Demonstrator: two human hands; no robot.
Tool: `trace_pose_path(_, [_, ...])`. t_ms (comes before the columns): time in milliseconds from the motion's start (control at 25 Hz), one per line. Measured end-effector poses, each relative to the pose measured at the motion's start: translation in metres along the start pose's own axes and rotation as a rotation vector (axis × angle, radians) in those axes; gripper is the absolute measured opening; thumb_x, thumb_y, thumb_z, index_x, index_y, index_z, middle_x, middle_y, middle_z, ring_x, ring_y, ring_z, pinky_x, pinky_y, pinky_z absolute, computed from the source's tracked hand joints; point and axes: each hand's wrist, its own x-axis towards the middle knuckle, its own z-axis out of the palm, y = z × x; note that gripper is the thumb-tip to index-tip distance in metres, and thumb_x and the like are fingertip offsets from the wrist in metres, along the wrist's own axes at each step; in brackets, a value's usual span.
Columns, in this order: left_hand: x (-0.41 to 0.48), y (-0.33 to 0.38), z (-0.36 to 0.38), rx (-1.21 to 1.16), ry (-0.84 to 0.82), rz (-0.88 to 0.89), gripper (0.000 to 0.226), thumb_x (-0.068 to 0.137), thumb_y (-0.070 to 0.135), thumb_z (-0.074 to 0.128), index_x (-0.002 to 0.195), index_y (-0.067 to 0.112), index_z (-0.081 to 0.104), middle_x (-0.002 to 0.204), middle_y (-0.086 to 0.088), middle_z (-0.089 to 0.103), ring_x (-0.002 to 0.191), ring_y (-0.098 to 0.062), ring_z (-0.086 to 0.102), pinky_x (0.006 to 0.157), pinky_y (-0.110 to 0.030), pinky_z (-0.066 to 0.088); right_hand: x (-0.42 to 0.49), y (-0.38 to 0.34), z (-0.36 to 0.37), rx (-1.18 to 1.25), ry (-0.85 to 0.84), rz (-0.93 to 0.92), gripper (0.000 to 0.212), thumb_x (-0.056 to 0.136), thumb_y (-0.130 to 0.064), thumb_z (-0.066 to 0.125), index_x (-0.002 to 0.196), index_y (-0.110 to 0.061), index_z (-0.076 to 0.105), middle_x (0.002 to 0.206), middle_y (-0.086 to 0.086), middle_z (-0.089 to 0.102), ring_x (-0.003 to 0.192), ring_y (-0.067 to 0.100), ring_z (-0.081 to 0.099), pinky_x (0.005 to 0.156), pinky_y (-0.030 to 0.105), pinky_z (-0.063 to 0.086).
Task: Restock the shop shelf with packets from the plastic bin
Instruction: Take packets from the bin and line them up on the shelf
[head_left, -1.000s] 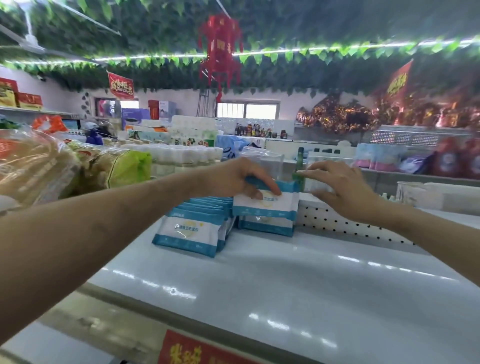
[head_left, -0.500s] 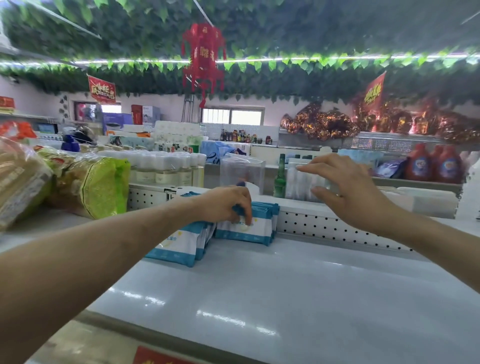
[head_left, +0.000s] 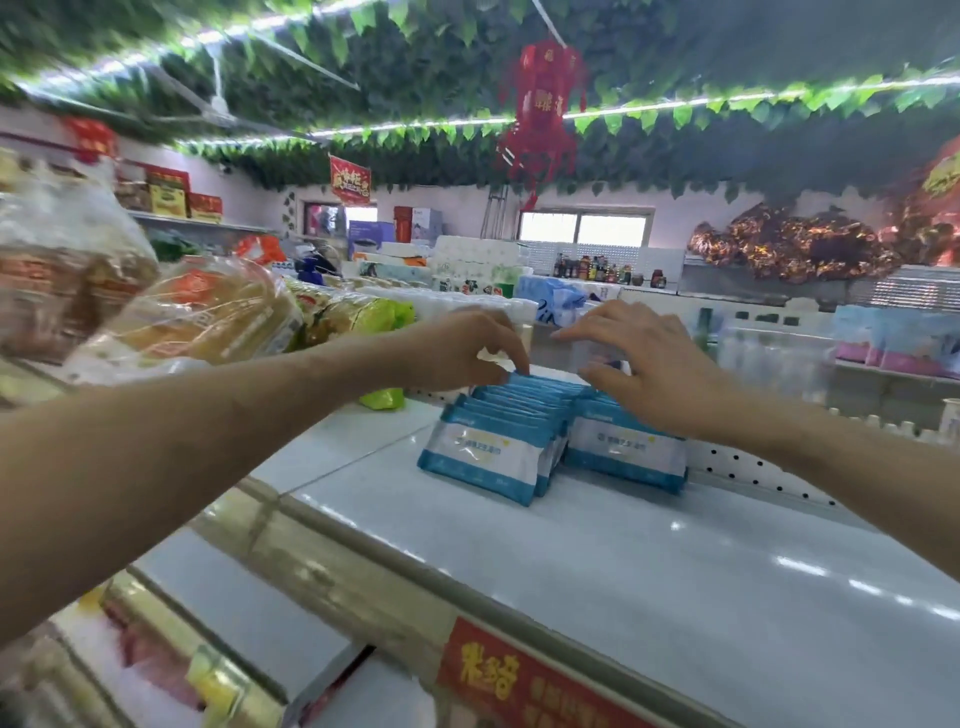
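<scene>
Packets (head_left: 488, 447) look light, soft and slick; take them by the top seams. Left hand (head_left: 462, 353) curls onto the 12 o'clock seams, grip unclear. Right hand (head_left: 660, 379) rests spread at 3 o'clock.

A small shop: white display shelf (head_left: 623, 545) with a red price tag (head_left: 519, 680), stacked packets (head_left: 488, 457), bottled sauces (head_left: 592, 267) beyond.

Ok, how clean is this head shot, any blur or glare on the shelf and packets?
Head view: motion blur smears the bags at left and the ceiling leaves; the packets are fairly sharp, though their print is unreadable; strip-light glare streaks the white shelf; wide-angle distortion bends the shelf's front edge.
</scene>
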Motion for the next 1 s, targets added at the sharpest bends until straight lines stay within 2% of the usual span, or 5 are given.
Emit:
trace_pose_path(200, [-0.176,-0.057,-0.067,0.134,0.015,-0.343,0.023,0.097,0.030,0.067,0.119,0.032,0.073,0.115,0.009,0.059,0.101,-0.012,0.059,0.092,-0.041,0.052,0.095,-0.134,0.062,0.221,-0.040,-0.313,0.037,0.098,-0.033,0.057,0.134,-0.033,0.060,0.125,-0.008,0.059,0.117,0.015,0.053,0.104,0.051,0.043])
trace_pose_path(480, [-0.451,-0.034,-0.096,0.228,-0.006,-0.930,0.025,0.096,0.033,0.066,0.120,0.028,0.072,0.114,0.006,0.066,0.102,-0.013,0.065,0.093,-0.042,0.054,0.125,-0.401,0.137,0.442,-0.260,-0.794,0.040,0.093,-0.039,0.051,0.131,-0.029,0.062,0.126,0.001,0.062,0.117,0.022,0.057,0.098,0.047,0.048])
trace_pose_path(600, [-0.547,-0.005,-0.059,0.199,-0.081,-1.132,0.036,0.093,0.032,0.066,0.128,0.025,0.068,0.117,0.001,0.068,0.104,-0.018,0.065,0.094,-0.040,0.053,0.083,-0.497,0.187,0.413,-0.441,-0.977,0.033,0.098,-0.027,0.058,0.131,-0.027,0.062,0.128,0.001,0.058,0.118,0.023,0.058,0.089,0.032,0.044])
trace_pose_path(720, [-0.633,0.030,0.009,0.076,-0.227,-1.331,0.047,0.093,0.026,0.068,0.138,0.025,0.059,0.125,-0.002,0.064,0.108,-0.023,0.064,0.095,-0.038,0.052,0.015,-0.570,0.242,0.397,-0.701,-1.102,0.031,0.100,-0.025,0.058,0.130,-0.022,0.063,0.125,0.004,0.056,0.115,0.023,0.057,0.093,0.035,0.045])
trace_pose_path(1000, [-0.726,0.043,0.136,-0.044,-0.507,-1.457,0.043,0.095,0.029,0.063,0.137,0.036,0.059,0.156,-0.014,0.038,0.141,-0.039,0.039,0.114,-0.051,0.037,-0.096,-0.606,0.331,0.464,-1.011,-1.013,0.030,0.103,-0.026,0.053,0.130,-0.026,0.064,0.119,0.000,0.051,0.112,0.021,0.055,0.086,0.028,0.036])
